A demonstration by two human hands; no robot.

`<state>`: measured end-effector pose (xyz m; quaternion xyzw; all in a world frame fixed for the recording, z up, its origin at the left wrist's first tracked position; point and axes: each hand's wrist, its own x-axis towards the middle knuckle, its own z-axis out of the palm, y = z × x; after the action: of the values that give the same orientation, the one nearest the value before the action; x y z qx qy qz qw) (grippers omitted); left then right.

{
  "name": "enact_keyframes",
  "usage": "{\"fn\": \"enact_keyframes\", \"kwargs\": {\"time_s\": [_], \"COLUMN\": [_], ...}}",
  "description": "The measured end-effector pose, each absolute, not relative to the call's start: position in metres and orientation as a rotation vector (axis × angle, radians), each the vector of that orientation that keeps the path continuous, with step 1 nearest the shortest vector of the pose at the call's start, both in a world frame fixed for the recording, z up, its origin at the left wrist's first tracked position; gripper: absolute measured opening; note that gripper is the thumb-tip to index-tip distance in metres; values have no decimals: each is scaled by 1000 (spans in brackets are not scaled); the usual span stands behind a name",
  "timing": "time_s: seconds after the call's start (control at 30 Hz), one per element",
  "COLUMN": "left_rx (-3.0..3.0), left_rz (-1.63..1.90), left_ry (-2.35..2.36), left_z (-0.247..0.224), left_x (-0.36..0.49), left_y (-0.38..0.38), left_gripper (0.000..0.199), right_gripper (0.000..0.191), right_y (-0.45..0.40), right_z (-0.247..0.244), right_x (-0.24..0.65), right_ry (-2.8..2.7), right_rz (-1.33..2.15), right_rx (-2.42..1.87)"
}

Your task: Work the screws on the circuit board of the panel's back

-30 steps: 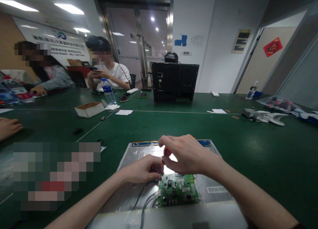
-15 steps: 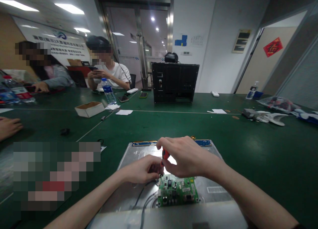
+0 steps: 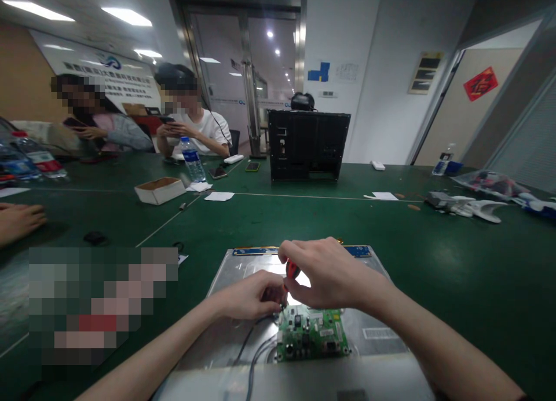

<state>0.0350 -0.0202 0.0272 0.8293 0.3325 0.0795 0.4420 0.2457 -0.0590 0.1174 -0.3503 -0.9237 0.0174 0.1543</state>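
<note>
My right hand (image 3: 332, 273) grips a red and black screwdriver (image 3: 292, 269) by its handle, held upright. My left hand (image 3: 252, 295) is closed around the screwdriver's lower end, with the fingertips just above the upper left corner of a green circuit board (image 3: 311, 334). The screwdriver's tip is hidden by the fingers. Beneath both hands lies a flat silver metal panel (image 3: 377, 314), with the board on its near half. Dark cables (image 3: 252, 357) run out from the board's left side. A narrow blue board strip (image 3: 360, 251) lines the panel's far edge.
A black monitor casing (image 3: 309, 146) stands across the green table (image 3: 456, 308). To the left are an open white box (image 3: 160, 191), a water bottle (image 3: 193, 160) and another person's hand (image 3: 21, 222). Two people sit at the far left. A plastic bag (image 3: 490, 183) lies far right.
Both hands keep their place at the board's corner, with the right fingers slightly shifted on the handle. The seated person at far left has raised a hand with a phone. The view has turned slightly left.
</note>
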Motion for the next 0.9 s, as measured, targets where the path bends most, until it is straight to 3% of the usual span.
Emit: {"fn": "enact_keyframes", "kwargs": {"time_s": [0.33,0.47,0.7,0.9], "left_rx": [2034,2033,2009,1988], "left_rz": [210,242,204,216], "left_ry": [807,809,795,798], "left_z": [24,24,25,24], "left_x": [33,33,34,34], "left_y": [-19,-20,-19,-18], "left_gripper": [11,9,6,7], "right_gripper": [13,19,10,18], "right_y": [-56,-58,-57,-58], "right_z": [115,116,116,117], "right_x": [247,246,247,247], "right_ry": [-2654,-2637,-2647,-2655], "right_rz": [1,-13,-23,38], "right_rx": [-1036,-982,-1008,-985]}}
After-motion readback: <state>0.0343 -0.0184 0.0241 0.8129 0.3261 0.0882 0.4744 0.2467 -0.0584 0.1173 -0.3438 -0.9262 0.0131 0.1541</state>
